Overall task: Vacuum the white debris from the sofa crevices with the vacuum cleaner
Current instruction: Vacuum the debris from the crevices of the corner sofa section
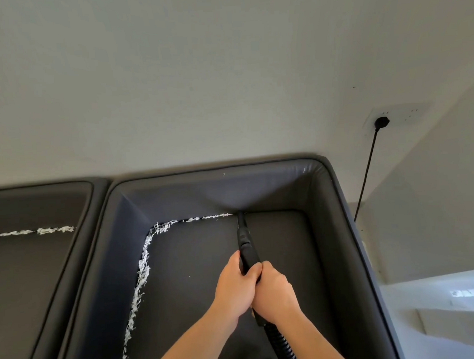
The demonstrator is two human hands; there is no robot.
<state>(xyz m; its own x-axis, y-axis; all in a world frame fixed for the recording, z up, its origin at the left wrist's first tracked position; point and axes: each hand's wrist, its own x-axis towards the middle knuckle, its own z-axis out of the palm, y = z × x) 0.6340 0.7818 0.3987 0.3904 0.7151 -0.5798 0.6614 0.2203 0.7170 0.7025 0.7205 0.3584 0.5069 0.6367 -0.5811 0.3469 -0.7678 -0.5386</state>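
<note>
Both hands, left hand point(237, 282) and right hand point(275, 294), wrap tightly round the black vacuum nozzle point(244, 239) at lower centre. Its tip sits in the sofa point(329, 229) back crevice; white debris point(142, 272) lines the seam to its left

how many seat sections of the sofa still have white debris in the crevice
2: the right seat section, with white debris along its back-left and left crevice, and the left seat section, along its back crevice. More may lie out of frame.

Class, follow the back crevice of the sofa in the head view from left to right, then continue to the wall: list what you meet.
Debris strip on the left seat → debris at the seat corner → vacuum nozzle tip → right armrest → black cable → wall plug
</note>
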